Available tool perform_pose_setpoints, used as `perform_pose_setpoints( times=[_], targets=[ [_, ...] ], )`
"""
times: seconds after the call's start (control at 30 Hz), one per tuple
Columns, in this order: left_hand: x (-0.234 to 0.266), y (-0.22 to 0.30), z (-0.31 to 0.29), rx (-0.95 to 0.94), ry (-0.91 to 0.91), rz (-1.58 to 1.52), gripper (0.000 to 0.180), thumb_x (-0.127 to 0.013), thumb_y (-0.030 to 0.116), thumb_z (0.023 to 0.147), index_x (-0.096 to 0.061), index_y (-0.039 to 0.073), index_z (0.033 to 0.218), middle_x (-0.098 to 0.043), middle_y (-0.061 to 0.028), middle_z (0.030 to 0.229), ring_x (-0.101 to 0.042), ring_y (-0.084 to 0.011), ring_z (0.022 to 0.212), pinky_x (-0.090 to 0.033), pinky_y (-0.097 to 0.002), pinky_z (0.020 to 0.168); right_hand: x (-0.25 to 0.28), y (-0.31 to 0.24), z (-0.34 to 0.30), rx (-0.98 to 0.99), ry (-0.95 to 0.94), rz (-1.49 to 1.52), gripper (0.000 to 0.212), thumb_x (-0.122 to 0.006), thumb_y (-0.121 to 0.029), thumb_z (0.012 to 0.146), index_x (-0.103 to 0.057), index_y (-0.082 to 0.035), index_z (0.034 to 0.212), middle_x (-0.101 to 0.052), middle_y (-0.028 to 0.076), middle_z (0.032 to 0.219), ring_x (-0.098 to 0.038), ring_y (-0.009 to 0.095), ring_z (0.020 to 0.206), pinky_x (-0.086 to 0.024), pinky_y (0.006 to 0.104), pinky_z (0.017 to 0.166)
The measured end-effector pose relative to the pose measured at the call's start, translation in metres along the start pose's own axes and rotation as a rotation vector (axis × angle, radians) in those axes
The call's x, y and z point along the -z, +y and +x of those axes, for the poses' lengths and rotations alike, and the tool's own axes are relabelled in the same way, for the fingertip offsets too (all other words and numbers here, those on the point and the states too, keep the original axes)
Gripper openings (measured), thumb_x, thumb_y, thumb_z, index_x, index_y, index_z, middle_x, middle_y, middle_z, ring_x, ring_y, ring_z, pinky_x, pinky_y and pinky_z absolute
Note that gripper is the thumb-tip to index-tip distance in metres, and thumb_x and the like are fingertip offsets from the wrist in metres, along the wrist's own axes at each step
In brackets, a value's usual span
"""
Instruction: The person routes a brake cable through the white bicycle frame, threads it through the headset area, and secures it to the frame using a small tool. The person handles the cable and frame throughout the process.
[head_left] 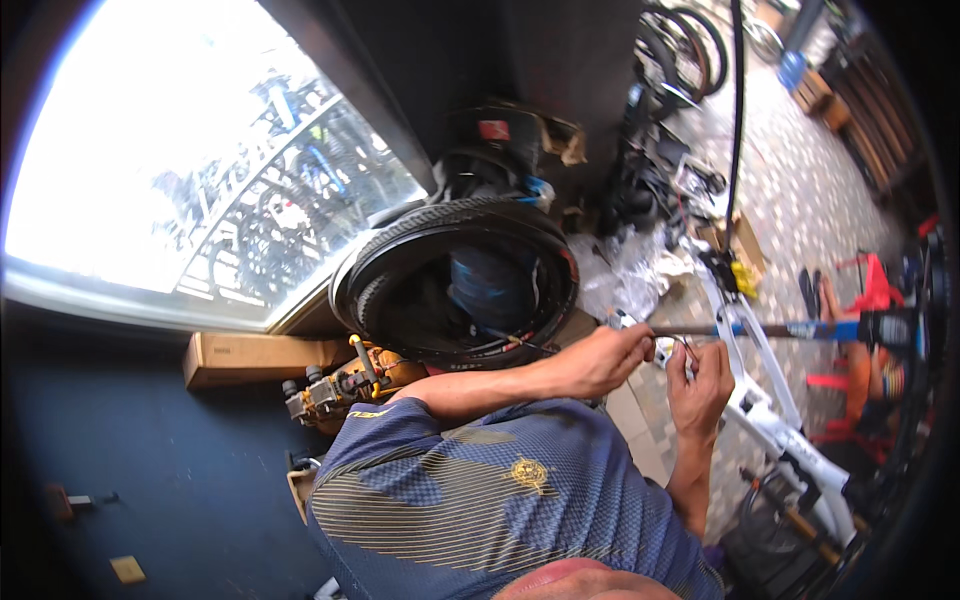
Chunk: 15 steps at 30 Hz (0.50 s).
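Note:
In front of a white bicycle frame [765, 412], my two hands are close together, with a small gap between them. My left hand [610, 360] is closed, thumb against the fingers, on one end of a thin dark cable [672, 335]. A short curve of it runs across to my right hand [700, 385], whose fingers are raised and pinched around the other part. The ends inside my fingers are hidden. Just beyond both hands, a dark and blue bar [780, 329] of a repair stand reaches right toward a black clamp [888, 329].
Left of my hands, bicycle tires [455, 215] are stacked beside a window. A yellow-orange machine [350, 385] and a cardboard box [250, 360] stand by the blue wall. Clear plastic wrapping [630, 270] lies beyond my hands. Red plastic stools [868, 285] are at right.

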<state>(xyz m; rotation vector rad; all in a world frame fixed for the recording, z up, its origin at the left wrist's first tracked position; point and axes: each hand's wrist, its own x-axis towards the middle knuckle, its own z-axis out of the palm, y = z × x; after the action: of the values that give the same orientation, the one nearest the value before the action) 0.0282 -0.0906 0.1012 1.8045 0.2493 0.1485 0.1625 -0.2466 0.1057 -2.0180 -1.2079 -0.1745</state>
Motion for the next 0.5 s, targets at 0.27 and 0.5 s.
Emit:
perform_pose_setpoints(
  times=[0.27, 0.5],
  targets=[
    [-0.026, -0.014, -0.007, -0.077, 0.268, -0.071, 0.019, -0.049, 0.017, 0.107, -0.048, -0.002, 0.108, -0.058, -0.0288, 0.068, -0.059, -0.0515, 0.066, -0.042, -0.0544, 0.057, -0.027, -0.001, -0.003, 0.016, 0.06, -0.008, 0.017, -0.072, -0.007, 0.09, -0.056, -0.002, 0.086, -0.055, 0.014, 0.077, -0.057, 0.033, 0.063, -0.046, 0.0416, 0.055],
    [-0.023, -0.003, -0.011, -0.027, 0.39, -0.122, 0.019, -0.05, 0.014, 0.107, -0.058, -0.003, 0.105, -0.061, -0.0193, 0.074, -0.06, -0.0311, 0.064, -0.047, -0.0428, 0.062, -0.033, -0.007, 0.004, -0.017, 0.068, 0.056, 0.02, -0.075, -0.009, 0.089, -0.055, -0.002, 0.086, -0.058, 0.012, 0.079, -0.056, 0.028, 0.063, -0.046, 0.041, 0.056]
  ],
)
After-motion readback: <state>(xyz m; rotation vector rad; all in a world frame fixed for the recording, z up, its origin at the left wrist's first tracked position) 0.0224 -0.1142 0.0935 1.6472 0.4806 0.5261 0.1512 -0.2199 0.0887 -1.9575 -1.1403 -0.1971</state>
